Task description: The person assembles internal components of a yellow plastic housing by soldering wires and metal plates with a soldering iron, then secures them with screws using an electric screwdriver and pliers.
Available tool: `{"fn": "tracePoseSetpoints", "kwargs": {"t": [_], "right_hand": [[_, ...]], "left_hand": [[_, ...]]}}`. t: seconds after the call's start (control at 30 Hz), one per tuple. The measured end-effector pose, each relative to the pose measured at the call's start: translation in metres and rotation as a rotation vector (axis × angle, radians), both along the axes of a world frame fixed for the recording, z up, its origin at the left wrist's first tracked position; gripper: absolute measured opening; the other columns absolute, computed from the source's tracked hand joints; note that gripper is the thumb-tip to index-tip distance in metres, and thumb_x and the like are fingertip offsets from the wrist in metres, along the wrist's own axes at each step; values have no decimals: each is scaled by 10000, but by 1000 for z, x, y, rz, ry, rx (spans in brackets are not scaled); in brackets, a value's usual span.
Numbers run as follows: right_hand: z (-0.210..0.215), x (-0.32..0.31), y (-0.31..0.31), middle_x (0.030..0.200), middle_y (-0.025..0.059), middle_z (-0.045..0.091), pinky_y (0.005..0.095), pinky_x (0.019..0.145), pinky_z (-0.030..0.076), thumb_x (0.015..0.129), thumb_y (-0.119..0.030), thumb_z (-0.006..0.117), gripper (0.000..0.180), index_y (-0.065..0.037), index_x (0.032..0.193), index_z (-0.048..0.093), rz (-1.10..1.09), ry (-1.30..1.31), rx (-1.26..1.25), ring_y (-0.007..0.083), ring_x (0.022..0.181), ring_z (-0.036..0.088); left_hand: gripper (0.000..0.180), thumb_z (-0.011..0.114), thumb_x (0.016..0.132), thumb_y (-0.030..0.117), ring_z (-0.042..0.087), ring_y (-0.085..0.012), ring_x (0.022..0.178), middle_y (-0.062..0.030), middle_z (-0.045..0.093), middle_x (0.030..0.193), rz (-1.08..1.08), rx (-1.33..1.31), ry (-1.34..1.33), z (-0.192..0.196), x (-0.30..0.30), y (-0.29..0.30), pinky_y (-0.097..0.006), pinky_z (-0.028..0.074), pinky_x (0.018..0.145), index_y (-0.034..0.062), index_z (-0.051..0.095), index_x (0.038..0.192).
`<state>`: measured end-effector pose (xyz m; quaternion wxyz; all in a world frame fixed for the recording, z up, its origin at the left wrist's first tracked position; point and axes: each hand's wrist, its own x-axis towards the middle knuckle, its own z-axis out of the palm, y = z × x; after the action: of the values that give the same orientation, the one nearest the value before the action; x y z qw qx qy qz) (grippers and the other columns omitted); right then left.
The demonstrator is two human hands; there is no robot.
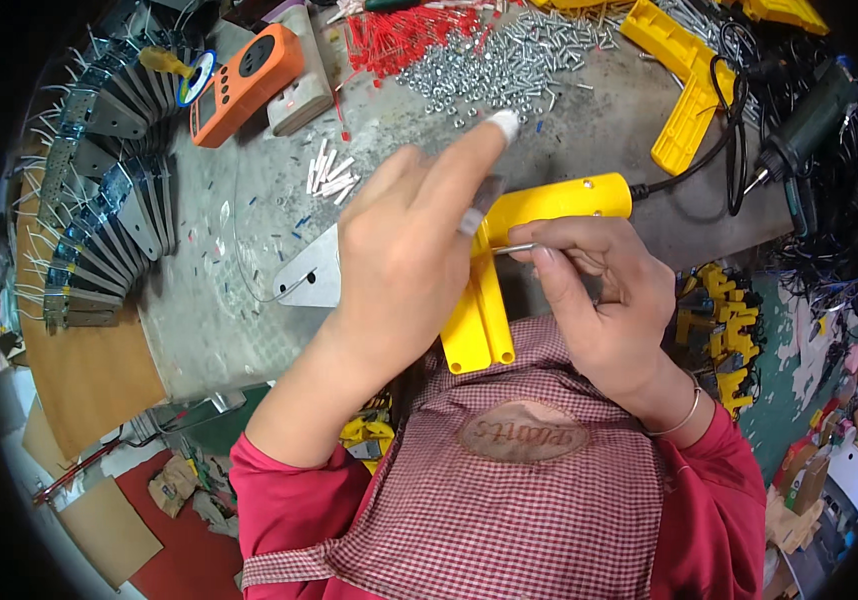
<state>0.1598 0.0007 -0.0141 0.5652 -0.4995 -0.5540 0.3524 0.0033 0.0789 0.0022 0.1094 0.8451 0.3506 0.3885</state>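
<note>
My left hand (404,240) grips a T-shaped yellow plastic housing (559,202) above the near edge of the bench. A white cover sits on its outstretched index fingertip; the thumb is hidden. Beside the wrist, a grey metal plate (311,282) with small holes sticks out to the left. Between thumb and fingers, my right hand (614,290) pinches a thin metal screw (517,248), its end touching or close to the housing's side; I cannot tell which. A black cord (684,178) leaves the housing's right end.
Loose screws and nuts (489,75) lie at the far side, beside red terminals (399,40). White sleeves (331,175) are near an orange meter (247,85). Grey metal plates with wired parts (99,200) line the left. An electric screwdriver (809,125) and yellow shells (684,90) lie right.
</note>
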Motion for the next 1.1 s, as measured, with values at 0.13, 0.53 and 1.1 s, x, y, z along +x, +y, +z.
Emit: {"fn": "tracePoseSetpoints", "kwargs": {"t": [0.13, 0.53, 1.1], "right_hand": [[1, -2, -5, 928, 92, 690, 264, 711, 556, 891, 19, 611, 127, 18, 1015, 584, 14, 224, -118, 150, 848, 689], [1, 8, -7, 781, 113, 662, 266, 607, 526, 896, -22, 625, 100, 7, 903, 530, 20, 127, -23, 139, 686, 673], [25, 149, 12, 1034, 102, 597, 296, 700, 493, 814, -137, 703, 410, -27, 1185, 567, -699, -298, -16, 192, 812, 587]], "left_hand": [[534, 639, 680, 66, 557, -235, 693, -56, 573, 769, -64, 98, 320, 19, 14, -2, -349, 478, 577, 59, 600, 1212], [436, 599, 757, 161, 573, -219, 781, -43, 562, 861, -229, 24, 556, 31, 18, 0, -359, 413, 678, 76, 585, 1185], [255, 725, 727, 84, 606, -329, 911, -148, 621, 1052, -89, -157, 334, 22, 20, -1, -432, 487, 756, 11, 600, 937]]}}
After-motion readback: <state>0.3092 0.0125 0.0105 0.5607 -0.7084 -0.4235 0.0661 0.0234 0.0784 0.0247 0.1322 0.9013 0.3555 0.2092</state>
